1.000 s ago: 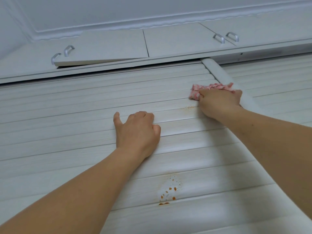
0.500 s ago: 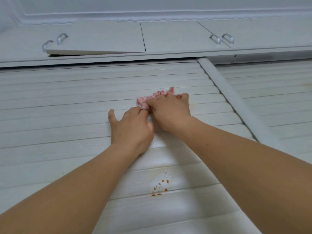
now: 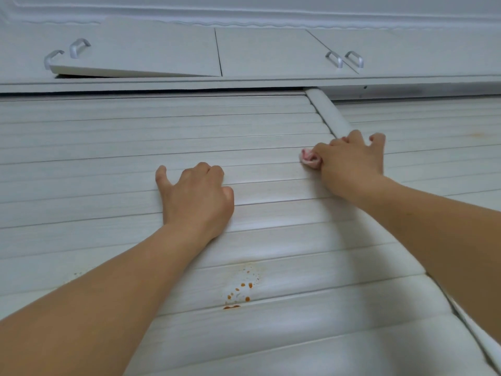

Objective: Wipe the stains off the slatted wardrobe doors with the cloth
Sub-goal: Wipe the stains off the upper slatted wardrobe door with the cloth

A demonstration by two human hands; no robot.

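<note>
Cloth (image 3: 310,158), bunched pink, clenched in right hand (image 3: 351,161), pressed on slatted door (image 3: 108,147) beside rounded door edge (image 3: 329,115). Left hand (image 3: 196,198) loosely curled, holding nothing, knuckles resting on slats left of cloth. Orange stains (image 3: 240,293) well below cloth, uncovered. Bare slats wide open leftward of cloth.

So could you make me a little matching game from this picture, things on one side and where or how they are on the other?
Things:
1. cloth
2. left hand
3. orange stain
4. upper cabinet door

States:
A. spattered on a lower slat, between the two forearms
B. slightly ajar above the wardrobe
C. bunched in the right hand
D. resting bare on the slats

Pairs: 1-C, 2-D, 3-A, 4-B
</note>
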